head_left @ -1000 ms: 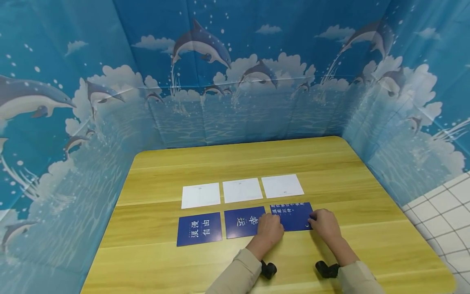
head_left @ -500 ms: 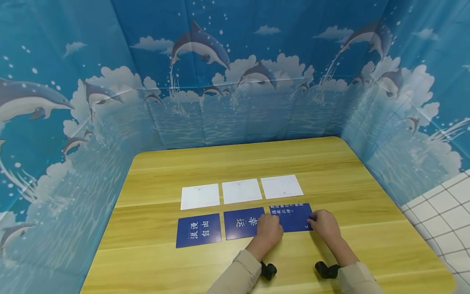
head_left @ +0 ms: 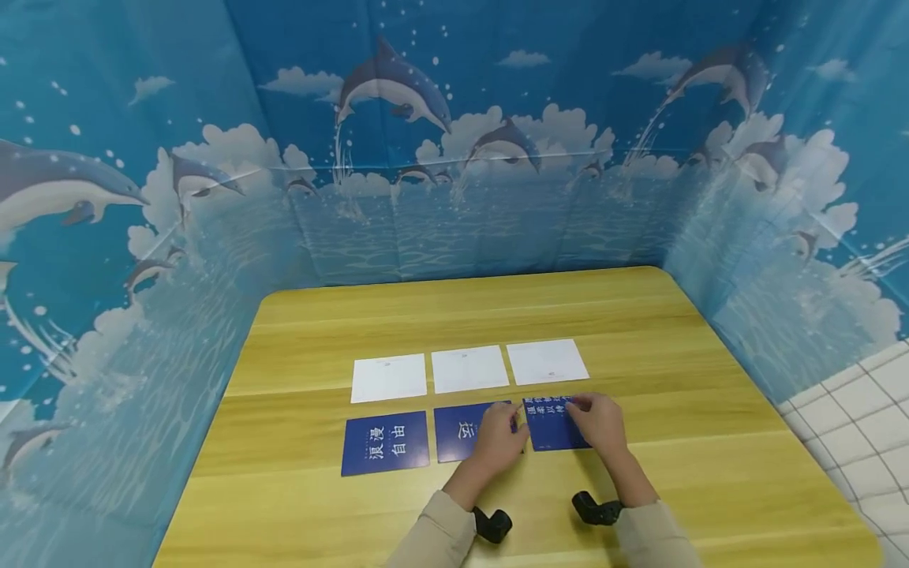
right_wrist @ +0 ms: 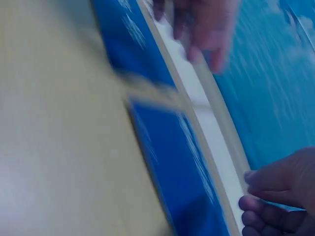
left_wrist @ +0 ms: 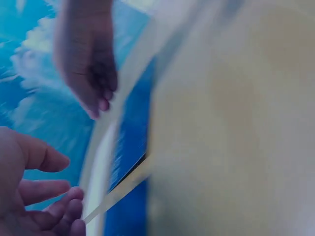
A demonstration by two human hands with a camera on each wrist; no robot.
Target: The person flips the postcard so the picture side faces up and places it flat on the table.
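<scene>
Three dark blue cards with white Chinese characters lie in the near row: a left card (head_left: 386,443), a middle card (head_left: 454,432) and a right card (head_left: 557,426). My left hand (head_left: 497,434) hovers over the right part of the middle card, covering some of its writing. Its fingers are relaxed and apart in the left wrist view, with nothing between them. Over the right edge of the right card is my right hand (head_left: 600,426), fingers loosely bent. In the right wrist view, that hand (right_wrist: 283,194) appears lifted off the card and holds nothing.
Behind the blue row lie three white cards: left (head_left: 389,378), middle (head_left: 470,368) and right (head_left: 548,361). All rest on a yellow wood-grain table (head_left: 319,521). A blue dolphin-print curtain (head_left: 454,221) surrounds the table's back and sides. White tiles (head_left: 852,426) show at right.
Both hands have let go of the right blue card. The left hand has shifted left onto the middle card; the right hand has moved left and up. The cards look unmoved.
</scene>
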